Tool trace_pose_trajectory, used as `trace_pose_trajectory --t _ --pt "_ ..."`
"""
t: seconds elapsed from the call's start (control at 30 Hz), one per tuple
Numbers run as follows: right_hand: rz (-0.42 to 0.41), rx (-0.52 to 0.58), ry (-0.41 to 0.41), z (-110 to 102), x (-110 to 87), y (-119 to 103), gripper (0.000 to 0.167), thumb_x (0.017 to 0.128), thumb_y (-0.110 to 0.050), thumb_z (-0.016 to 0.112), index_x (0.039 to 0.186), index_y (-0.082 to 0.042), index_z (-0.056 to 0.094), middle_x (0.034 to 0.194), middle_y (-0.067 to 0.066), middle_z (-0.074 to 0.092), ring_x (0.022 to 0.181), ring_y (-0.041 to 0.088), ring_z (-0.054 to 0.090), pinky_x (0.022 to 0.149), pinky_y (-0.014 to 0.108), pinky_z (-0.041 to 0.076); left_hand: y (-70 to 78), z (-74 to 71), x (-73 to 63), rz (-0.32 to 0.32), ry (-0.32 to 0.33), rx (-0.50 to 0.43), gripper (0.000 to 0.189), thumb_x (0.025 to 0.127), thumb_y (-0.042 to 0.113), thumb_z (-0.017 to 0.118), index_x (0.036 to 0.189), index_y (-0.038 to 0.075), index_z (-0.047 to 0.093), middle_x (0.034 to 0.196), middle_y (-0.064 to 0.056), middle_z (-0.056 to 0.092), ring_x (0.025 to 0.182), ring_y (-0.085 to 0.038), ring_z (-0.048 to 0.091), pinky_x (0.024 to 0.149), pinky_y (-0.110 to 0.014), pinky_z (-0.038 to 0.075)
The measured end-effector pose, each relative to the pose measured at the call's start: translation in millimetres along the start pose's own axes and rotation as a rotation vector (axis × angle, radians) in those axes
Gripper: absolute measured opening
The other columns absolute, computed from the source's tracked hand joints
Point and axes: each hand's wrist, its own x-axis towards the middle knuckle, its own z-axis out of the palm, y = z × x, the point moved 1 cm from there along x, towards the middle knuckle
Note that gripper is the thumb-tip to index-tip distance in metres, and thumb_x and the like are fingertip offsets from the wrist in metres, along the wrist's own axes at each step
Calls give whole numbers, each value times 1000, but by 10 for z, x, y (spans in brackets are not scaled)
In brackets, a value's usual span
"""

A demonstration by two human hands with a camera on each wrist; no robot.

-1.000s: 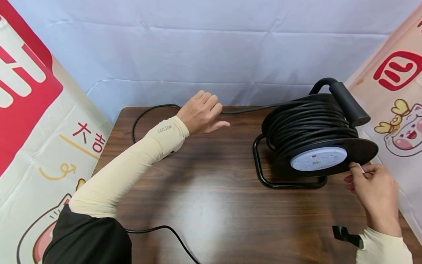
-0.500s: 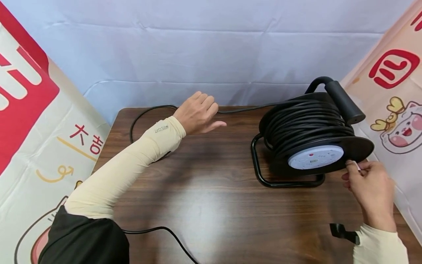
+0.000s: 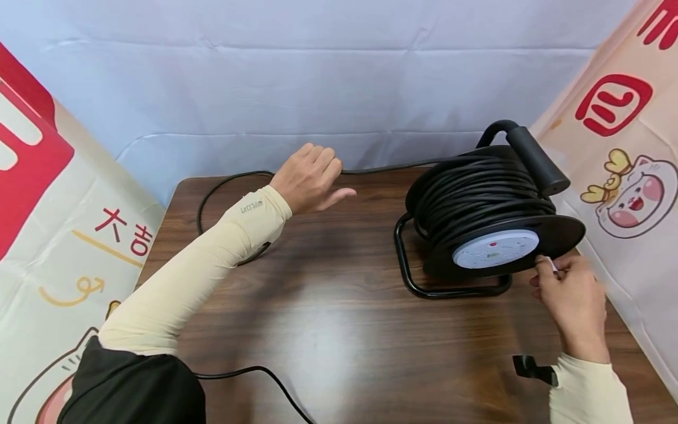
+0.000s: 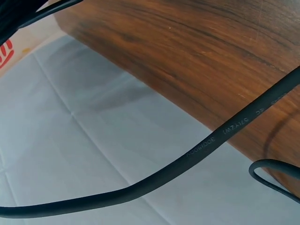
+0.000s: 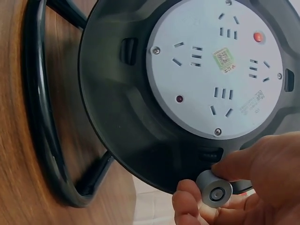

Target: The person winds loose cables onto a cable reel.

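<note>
A cable reel (image 3: 477, 200) wound with black cable stands at the right of the table in the head view. My right hand (image 3: 574, 294) pinches a small grey knob (image 5: 214, 190) on the reel's front flange between thumb and fingers. The white socket panel (image 5: 215, 70) faces the right wrist camera. From the reel a length of black cable (image 3: 392, 169) runs left along the table's back edge to my left hand (image 3: 309, 178). That hand's fingers curl round the cable while its thumb sticks out. Neither its palm nor its fingers show in the left wrist view, only cable (image 4: 173, 168).
The reel rests on a black tube stand (image 3: 450, 291) with a thick carry handle (image 3: 535, 162) above. Cable (image 3: 265, 370) also crosses the table's (image 3: 339, 330) near left. A pale cloth (image 3: 318, 76) hangs behind; printed sheets flank both sides.
The head view has swung slightly right, so everything sits farther left. The reel face has turned a little, carrying the knob and right hand along. My left hand still holds the cable.
</note>
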Motion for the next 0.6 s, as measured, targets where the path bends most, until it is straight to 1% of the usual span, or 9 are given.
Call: trace_pose_trajectory --t 0.1,0.17,0.3,0.43,0.6 --pt "20 1 -8 34 -6 18 43 104 -39 45 113 2 55 63 0 71 82 40 66 59 42 38 4 13 23 -4 13 -14 55 97 53 60 83 0 53 74 -10 47 65 -28 46 62 -37 41" --pt "32 0 -11 57 -14 18 45 104 -41 44 114 1 54 64 2 71 92 48 65 59 45 39 16 15 24 -8 23 -23 54 97 51 61 83 0 53 74 -10 48 64 -28 46 62 -37 41" --pt "47 1 -14 103 -23 13 46 104 -42 43 116 2 53 69 6 73 97 51 63 60 49 41 49 32 6 -15 50 -41 52 98 49 60 82 0 53 73 -10 48 62 -27 46 60 -37 40" --pt "54 4 -15 152 -38 13 46 104 -43 42 116 1 52 71 7 74 96 50 64 61 50 42 89 56 1 -10 71 -56 51 98 48 60 84 0 53 73 -10 48 62 -27 46 58 -37 40" --pt "63 1 -22 209 -60 34 46 104 -43 41 115 0 52 74 7 74 96 49 65 61 52 43 106 79 -12 -11 69 -54 50 96 48 64 85 0 54 74 -10 50 63 -27 47 59 -37 40"
